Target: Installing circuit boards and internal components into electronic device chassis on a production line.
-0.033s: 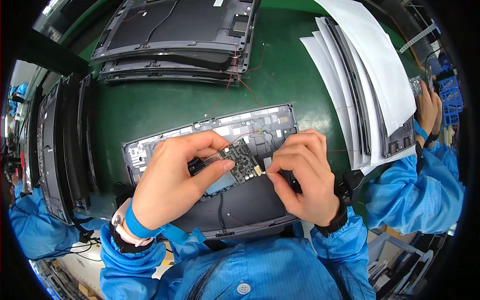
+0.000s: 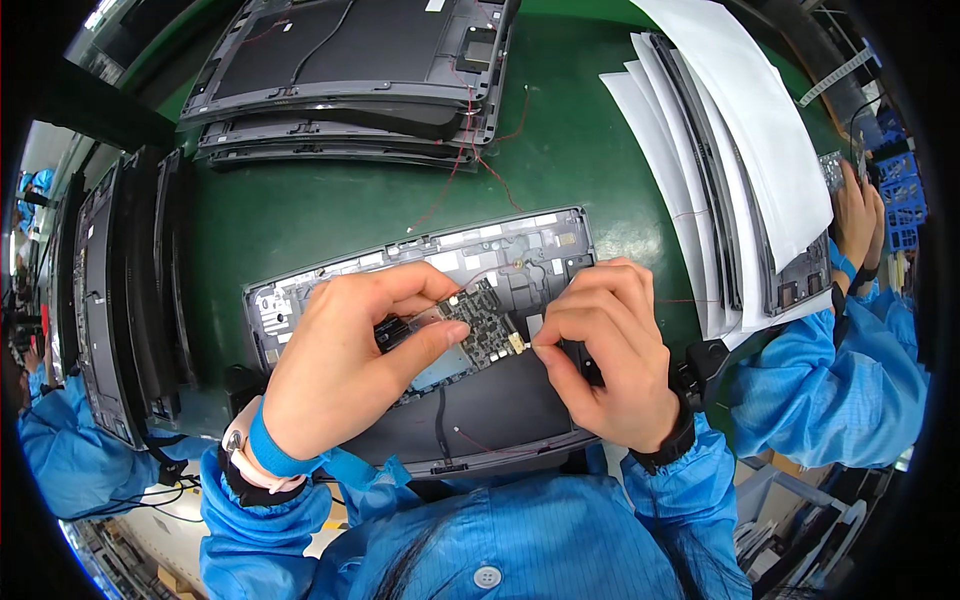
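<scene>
Two bare hands on one circuit board (image 2: 488, 325). Step in hand, judged: seating or fiddling a connection at the board's right-hand edge. Left hand (image 2: 345, 350): grip closed, thumb flat on the board's face, fingers curled round its far side. Right hand (image 2: 615, 350): thumb and index finger closed to a pinch on what looks like a small white plug (image 2: 530, 346), right at the cream connector (image 2: 517, 342); too small to tell if fully in.

Board location: tilted, over the middle of the open dark casing (image 2: 510, 405), which lies on the green tabletop (image 2: 350, 215). Can't tell if its underside touches the casing.

Next move probably calls for the left grip staying steady while the right pushes straight along the connector, no sideways twist, thin leads kept slack.

Counts: board, one; casing being worked on, one; loose red wire (image 2: 490, 444) on its near part, one; black cable (image 2: 442, 425) there, one. Upper left: panel stack (image 2: 345, 75), seems three, edges overlap. Right: pile of white sheets (image 2: 745, 140) with dark panels between, at least two panels, sheets several, exact number unclear. Far left: upright panels (image 2: 105, 290), about three. Co-workers' blue sleeves (image 2: 830, 385) at both rims.
</scene>
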Demonstrator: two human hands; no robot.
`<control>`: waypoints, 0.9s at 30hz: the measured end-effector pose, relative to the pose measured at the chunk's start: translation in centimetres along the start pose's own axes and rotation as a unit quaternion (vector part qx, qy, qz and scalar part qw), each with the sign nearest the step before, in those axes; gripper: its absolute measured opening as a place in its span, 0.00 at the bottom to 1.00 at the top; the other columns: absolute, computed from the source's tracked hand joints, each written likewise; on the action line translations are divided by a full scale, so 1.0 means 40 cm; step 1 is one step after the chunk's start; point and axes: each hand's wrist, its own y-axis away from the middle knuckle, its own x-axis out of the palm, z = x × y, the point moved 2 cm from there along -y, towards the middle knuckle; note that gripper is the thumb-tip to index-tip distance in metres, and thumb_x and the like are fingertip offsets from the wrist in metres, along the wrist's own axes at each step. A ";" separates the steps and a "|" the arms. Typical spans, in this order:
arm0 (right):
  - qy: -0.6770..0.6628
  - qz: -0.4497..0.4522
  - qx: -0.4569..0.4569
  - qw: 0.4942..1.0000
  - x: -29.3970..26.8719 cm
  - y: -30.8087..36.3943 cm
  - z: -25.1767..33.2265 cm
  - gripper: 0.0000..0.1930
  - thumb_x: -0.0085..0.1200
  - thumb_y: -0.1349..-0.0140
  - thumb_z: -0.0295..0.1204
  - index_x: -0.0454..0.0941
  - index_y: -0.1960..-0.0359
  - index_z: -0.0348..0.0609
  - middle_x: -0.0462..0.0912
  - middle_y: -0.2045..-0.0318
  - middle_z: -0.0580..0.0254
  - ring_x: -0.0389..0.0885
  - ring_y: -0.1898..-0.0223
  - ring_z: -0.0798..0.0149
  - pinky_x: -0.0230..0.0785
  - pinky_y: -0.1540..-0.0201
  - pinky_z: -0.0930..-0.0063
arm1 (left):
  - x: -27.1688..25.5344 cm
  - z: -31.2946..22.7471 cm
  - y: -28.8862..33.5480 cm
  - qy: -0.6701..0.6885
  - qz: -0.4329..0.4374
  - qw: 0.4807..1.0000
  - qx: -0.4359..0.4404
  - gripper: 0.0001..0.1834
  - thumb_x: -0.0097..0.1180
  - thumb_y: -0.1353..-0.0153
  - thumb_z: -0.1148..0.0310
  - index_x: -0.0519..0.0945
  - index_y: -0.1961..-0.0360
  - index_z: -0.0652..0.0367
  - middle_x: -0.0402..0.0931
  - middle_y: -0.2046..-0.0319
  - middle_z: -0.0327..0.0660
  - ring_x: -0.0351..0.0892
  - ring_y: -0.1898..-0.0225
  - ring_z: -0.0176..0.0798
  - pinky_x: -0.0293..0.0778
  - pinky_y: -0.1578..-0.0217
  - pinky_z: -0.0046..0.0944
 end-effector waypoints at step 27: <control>0.042 -0.041 0.036 0.998 0.005 0.001 0.008 0.12 0.60 0.59 0.17 0.75 0.72 0.42 0.77 0.72 0.64 0.74 0.64 0.58 0.60 0.48 0.52 | 0.026 0.014 -0.004 0.155 0.002 0.985 -0.073 0.11 0.61 0.47 0.77 0.69 0.74 0.65 0.62 0.86 0.28 0.55 0.81 0.17 0.51 0.83 0.24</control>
